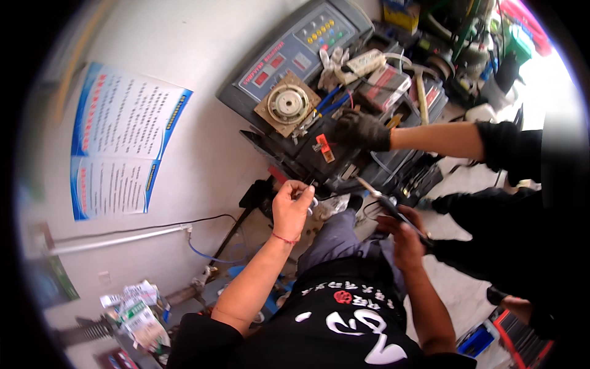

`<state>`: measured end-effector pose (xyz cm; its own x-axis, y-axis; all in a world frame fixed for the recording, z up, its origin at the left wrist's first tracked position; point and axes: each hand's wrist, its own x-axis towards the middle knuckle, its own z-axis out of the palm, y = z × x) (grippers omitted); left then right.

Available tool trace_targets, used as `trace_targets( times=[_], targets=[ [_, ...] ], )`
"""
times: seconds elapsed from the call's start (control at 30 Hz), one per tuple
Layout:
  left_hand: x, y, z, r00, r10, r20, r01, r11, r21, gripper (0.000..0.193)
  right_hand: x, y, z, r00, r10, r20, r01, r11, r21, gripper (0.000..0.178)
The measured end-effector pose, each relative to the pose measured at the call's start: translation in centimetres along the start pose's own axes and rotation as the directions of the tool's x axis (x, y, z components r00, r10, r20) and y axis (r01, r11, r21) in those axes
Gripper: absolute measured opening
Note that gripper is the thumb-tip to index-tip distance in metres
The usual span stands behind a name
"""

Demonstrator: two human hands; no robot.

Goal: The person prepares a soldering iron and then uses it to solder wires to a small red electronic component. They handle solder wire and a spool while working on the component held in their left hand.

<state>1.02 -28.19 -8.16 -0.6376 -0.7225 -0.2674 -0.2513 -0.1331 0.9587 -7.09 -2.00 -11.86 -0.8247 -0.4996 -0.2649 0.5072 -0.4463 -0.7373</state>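
Left hand (291, 209) raised at centre, fingers pinched on small metal part (311, 198) (too small to identify), red string at wrist. Right hand (405, 237) to its right, closed around screwdriver (393, 212), shaft pointing far-left toward black battery (313, 150). Battery sits far of both hands, red tag on top. Co-worker's black-gloved hand (364, 130) rests on battery's right end, arm entering from right. Grey control panel (295, 49) with round speaker plate (287, 103) beyond. Blue-bordered poster (123, 141) on wall at left.
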Motion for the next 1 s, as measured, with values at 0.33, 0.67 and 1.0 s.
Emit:
trace_targets(
  times=[0.33, 0.67, 1.0],
  targets=[
    [-4.3, 1.1, -1.3, 0.985, 0.075, -0.154, -0.072, 0.997, 0.022, 0.015, -0.2, -4.2, 0.4, 0.949, 0.002, 0.315, 0.005, 1.0, -0.021, 0.045],
    [1.3, 2.1, -6.2, 0.994, 0.009, -0.113, -0.014, 0.999, -0.048, 0.014, -6.8, -6.3, 0.5, 0.947, -0.261, 0.187, 0.279, 0.957, -0.075, 0.05],
    [9.4, 1.7, -6.7, 1.0, 0.021, 0.021, -0.019, 0.996, -0.089, 0.011, -11.4, -8.9, 5.8, 0.884, -0.464, 0.055, 0.455, 0.828, -0.327, 0.053]
  ],
)
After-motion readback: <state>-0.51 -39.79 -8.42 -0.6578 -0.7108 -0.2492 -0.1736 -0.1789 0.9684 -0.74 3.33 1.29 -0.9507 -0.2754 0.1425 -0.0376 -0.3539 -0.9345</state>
